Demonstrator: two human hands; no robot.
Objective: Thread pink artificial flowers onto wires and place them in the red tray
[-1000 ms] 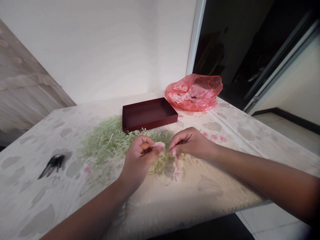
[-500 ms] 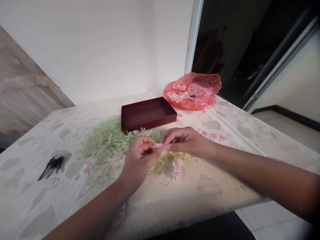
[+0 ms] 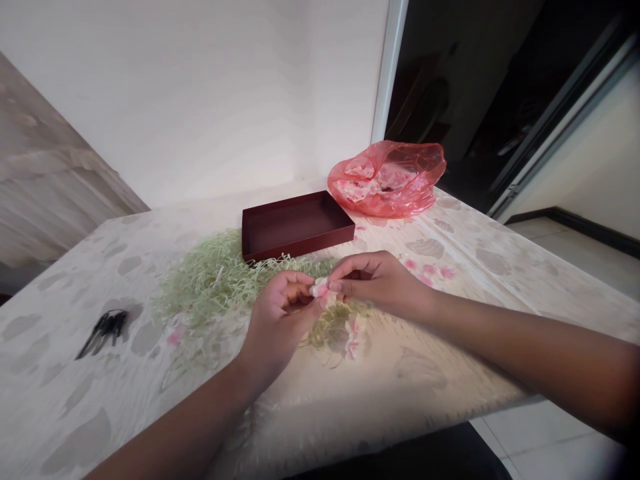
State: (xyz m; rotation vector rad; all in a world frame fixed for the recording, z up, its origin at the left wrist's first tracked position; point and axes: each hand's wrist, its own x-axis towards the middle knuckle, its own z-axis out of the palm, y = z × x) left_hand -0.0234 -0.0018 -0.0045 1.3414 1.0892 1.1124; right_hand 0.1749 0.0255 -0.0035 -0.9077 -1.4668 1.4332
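Between both hands is a small pink and white flower (image 3: 323, 288). My left hand (image 3: 283, 317) pinches its left side between thumb and fingers. My right hand (image 3: 377, 283) holds its right side with the fingertips. Light green shredded filler (image 3: 205, 280) is heaped behind and left of my left hand. An open dark red box (image 3: 297, 225) stands behind the hands, touching the filler. More pink and white flowers (image 3: 353, 337) lie on the cloth just in front of my right hand, beside some yellowish strands (image 3: 325, 330).
A translucent red plastic bag (image 3: 387, 180) with pink and white flowers inside sits at the back right. Several pink blossoms (image 3: 429, 270) lie behind my right wrist. Keys (image 3: 106, 330) rest at the left on the patterned tablecloth (image 3: 65, 400). A wall rises behind the table.
The right fingertips have shifted slightly over the flower, and more of the flower's face shows between the hands. My left hand has barely moved.
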